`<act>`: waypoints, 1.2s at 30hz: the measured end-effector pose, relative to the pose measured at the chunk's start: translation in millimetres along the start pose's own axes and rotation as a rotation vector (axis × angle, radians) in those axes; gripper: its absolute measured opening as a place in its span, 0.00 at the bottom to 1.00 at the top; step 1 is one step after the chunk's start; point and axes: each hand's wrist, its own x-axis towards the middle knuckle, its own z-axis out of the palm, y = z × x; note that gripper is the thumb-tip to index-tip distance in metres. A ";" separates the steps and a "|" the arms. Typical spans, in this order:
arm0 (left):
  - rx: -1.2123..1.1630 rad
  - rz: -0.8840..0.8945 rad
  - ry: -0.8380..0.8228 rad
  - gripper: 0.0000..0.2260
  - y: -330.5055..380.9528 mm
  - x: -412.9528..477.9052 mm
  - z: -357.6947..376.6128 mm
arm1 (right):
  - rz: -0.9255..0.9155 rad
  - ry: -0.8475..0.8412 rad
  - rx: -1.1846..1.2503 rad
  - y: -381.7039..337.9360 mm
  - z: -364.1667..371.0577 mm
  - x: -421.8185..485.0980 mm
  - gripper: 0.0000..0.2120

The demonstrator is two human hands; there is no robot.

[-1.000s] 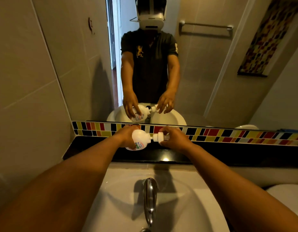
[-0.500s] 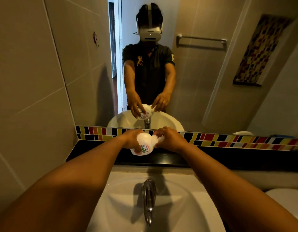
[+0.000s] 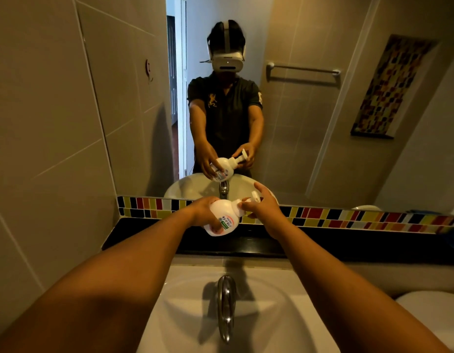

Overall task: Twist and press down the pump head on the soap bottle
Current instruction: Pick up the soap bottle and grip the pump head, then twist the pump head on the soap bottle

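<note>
A round white soap bottle (image 3: 222,217) with a red and green label hangs tilted in the air above the black ledge, its neck pointing up and to the right. My left hand (image 3: 201,209) wraps the bottle's body from the left. My right hand (image 3: 264,208) holds the white pump head (image 3: 255,197) at the neck, thumb on the collar and fingers behind the nozzle. The mirror shows the pump head raised on its stem, away from the bottle.
A black ledge (image 3: 322,247) with a coloured tile strip (image 3: 348,219) runs under the mirror (image 3: 297,123). Below it sit a white washbasin (image 3: 190,314) and a chrome tap (image 3: 226,301). A tiled wall (image 3: 42,149) closes the left side.
The bottle has tipped from lying sideways to neck up and right. My right hand has opened from a tight grip around the pump, and the pump head now shows clear of the fingers.
</note>
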 end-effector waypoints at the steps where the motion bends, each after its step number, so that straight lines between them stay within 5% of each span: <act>1: -0.006 0.004 -0.001 0.32 0.5 0.2 0.2 | 0.001 -0.006 0.006 2.0 -0.9 0.4 0.39; 13: -0.026 0.016 -0.024 0.31 11.0 -0.9 0.9 | 0.015 0.116 0.006 0.1 3.2 -4.2 0.40; 21: -0.062 0.028 -0.013 0.30 10.5 -2.0 -4.4 | 0.170 -0.166 0.027 -12.8 -16.8 -10.0 0.17; 28: -0.070 0.039 -0.028 0.30 17.4 -1.4 -2.2 | 0.126 -0.087 -0.070 -2.8 -11.5 -9.6 0.30; 36: -0.090 0.060 -0.012 0.31 22.5 -2.1 -5.1 | 0.100 -0.220 0.102 -8.6 -17.1 -10.8 0.16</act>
